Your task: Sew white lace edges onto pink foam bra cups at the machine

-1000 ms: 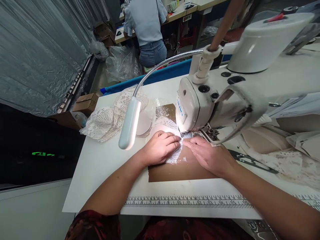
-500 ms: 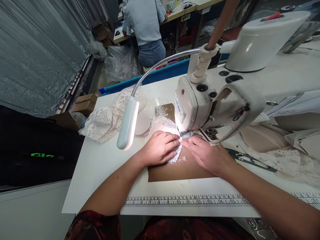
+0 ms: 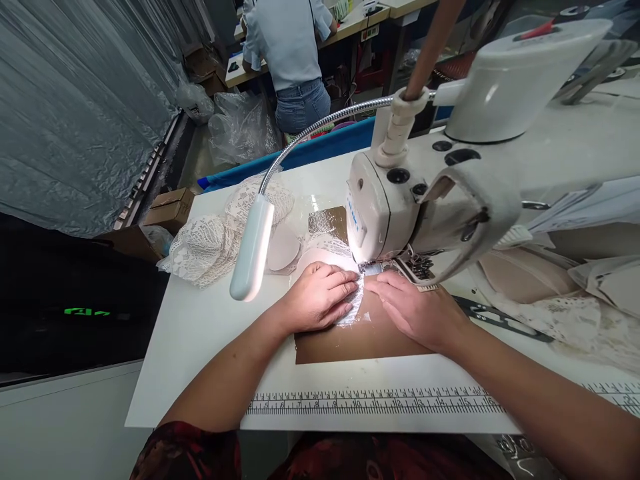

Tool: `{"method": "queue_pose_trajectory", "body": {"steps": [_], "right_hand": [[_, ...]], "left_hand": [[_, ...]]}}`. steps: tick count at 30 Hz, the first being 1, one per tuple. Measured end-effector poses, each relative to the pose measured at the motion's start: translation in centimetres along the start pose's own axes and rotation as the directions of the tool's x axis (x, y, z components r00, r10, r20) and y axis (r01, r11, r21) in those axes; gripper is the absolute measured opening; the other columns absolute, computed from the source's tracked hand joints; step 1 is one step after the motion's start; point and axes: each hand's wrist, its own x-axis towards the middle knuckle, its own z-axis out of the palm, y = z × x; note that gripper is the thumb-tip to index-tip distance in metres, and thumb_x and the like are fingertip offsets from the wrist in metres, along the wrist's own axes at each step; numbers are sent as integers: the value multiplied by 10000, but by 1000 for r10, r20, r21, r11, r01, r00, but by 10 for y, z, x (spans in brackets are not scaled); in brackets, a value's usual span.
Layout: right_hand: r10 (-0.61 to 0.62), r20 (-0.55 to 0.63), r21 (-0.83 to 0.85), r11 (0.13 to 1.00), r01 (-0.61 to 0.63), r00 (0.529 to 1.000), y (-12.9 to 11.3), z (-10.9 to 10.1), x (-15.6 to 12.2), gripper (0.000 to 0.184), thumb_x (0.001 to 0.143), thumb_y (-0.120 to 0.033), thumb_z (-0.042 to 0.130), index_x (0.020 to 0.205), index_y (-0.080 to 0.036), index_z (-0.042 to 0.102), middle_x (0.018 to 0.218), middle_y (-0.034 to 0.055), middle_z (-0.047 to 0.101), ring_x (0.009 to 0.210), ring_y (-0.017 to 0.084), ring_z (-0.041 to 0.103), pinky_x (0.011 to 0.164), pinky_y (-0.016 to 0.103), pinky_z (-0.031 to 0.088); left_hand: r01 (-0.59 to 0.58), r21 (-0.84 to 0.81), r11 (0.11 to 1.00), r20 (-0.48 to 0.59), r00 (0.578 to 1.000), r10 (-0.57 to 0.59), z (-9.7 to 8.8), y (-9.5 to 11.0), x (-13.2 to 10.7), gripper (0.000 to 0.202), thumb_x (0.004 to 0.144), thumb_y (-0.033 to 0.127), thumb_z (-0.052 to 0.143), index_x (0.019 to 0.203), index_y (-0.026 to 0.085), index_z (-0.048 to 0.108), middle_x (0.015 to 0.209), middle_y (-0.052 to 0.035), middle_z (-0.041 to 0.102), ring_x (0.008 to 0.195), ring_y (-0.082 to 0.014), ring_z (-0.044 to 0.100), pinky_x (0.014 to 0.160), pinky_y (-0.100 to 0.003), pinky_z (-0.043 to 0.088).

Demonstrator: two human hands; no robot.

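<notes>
A white lace bra cup point(image 3: 325, 252) lies under the needle end of the white sewing machine point(image 3: 373, 207), lit brightly. My left hand point(image 3: 323, 297) rests flat on its near part, fingers stretched toward the needle, hiding much of the lace. To the right of the lace edge, my right hand point(image 3: 413, 307) lies on the brown plate point(image 3: 350, 347) with its fingers extended and close together. Its fingertips are just right of the lace edge, near the presser foot. Whether they touch the lace I cannot tell.
A lamp point(image 3: 253, 250) on a bendable neck hangs left of the machine. Stacked lace cups point(image 3: 200, 250) lie at the table's left, more cups and lace point(image 3: 540, 287) at the right. A printed ruler point(image 3: 370, 403) runs along the front edge. Another person point(image 3: 287, 60) sits beyond.
My right fingertips have drawn slightly to the right, off the lace edge. My left hand stays on the lace cup. The view has shifted a little.
</notes>
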Motion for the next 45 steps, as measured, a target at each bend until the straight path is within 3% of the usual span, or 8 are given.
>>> {"method": "queue_pose_trajectory", "body": {"steps": [5,19,24,31,37,45], "right_hand": [[-62,-1,-60,996,62,998,-8,-9,4,358,797,-86,445,1018,-212,697,845,36,643,613,139,443,560,293,260],[9,-39,-176,984,-15,999,-8,-3,2,376,828,-110,455,1103,-212,691,892,47,674,664,156,506,577,302,274],[-24,-68,-84,996,19,997,-3,-4,-2,361,840,-110,434,1087,-188,685,836,41,667,631,149,483,582,300,285],[-190,-46,123,973,194,981,4,2,-14,330,854,-98,433,1098,-165,645,886,50,646,738,151,515,644,282,328],[-203,42,123,973,196,978,1,3,-13,368,821,-81,446,1112,-206,633,785,27,584,681,148,455,617,276,288],[-191,12,96,977,189,981,0,3,-13,333,809,-69,442,1019,-201,664,751,27,558,680,153,437,610,282,265]], "left_hand": [[23,39,999,21,999,-24,-1,3,2,406,942,338,402,1250,126,562,1335,-106,557,1100,-251,521,938,-425,389],[72,98,993,21,997,-74,1,5,7,463,936,372,382,1300,125,529,1367,-117,524,1106,-276,482,923,-455,372],[89,101,991,-10,996,-88,3,2,8,507,929,432,380,1303,123,528,1358,-124,530,1108,-288,483,927,-460,361],[106,91,990,-20,994,-105,5,1,8,512,928,451,382,1289,123,537,1332,-135,547,1092,-283,487,905,-447,370],[108,95,990,-21,994,-106,6,1,8,509,928,450,387,1289,122,532,1330,-144,547,1114,-294,480,909,-458,367],[36,96,995,-29,999,-33,5,3,6,417,952,372,372,1238,140,568,1332,-106,556,1098,-260,491,909,-430,370]]}}
